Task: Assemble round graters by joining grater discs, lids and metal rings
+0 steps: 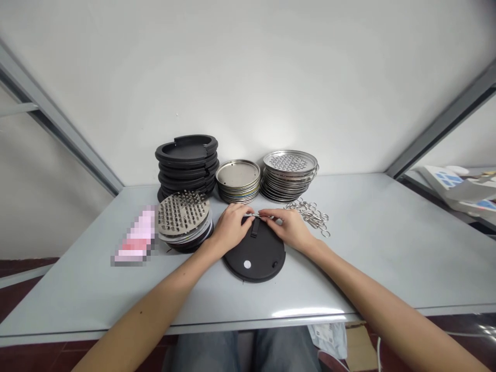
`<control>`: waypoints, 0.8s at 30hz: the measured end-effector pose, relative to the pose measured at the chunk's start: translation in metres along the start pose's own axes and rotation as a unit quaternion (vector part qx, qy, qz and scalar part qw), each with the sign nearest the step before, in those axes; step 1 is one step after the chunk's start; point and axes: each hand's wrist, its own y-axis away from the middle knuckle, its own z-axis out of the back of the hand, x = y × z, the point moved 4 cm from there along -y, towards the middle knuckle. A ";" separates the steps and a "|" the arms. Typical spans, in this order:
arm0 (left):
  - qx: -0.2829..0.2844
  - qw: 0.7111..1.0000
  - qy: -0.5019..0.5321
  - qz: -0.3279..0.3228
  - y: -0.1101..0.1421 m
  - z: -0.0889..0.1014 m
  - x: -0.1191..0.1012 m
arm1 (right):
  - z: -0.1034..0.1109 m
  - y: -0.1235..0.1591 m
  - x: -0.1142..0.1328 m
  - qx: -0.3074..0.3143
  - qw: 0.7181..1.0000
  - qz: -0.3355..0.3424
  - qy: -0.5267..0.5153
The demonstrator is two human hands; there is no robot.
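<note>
A round black disc (256, 256) with a white dot and a small tab lies flat on the grey table (368, 258) in front of me. My left hand (231, 226) and my right hand (289, 227) rest on its far edge. Both pinch a small metal ring (256, 214) between their fingertips, right at the disc's tab. A loose heap of metal key rings (312, 214) lies just beyond my right hand.
At the back stand a stack of black round frames (187, 165), a stack of plain metal discs (237, 180) and a stack of perforated metal trays (290, 173). A pile of spiked grater discs (184, 219) sits left of my hands, beside a blurred pink object (135, 240).
</note>
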 end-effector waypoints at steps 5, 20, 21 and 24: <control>-0.009 1.000 0.020 -0.013 0.002 0.001 0.001 | 0.000 0.001 0.001 -0.005 1.000 0.014 0.002; 0.026 0.999 0.031 -0.020 0.007 0.003 -0.002 | -0.005 0.006 0.005 0.018 0.981 0.136 0.135; 0.037 0.999 0.026 -0.024 0.008 0.003 -0.002 | -0.005 0.007 0.005 0.021 0.981 0.140 0.134; 0.044 0.999 0.017 -0.014 0.009 0.004 -0.003 | -0.004 0.008 0.007 -0.001 0.984 0.142 0.110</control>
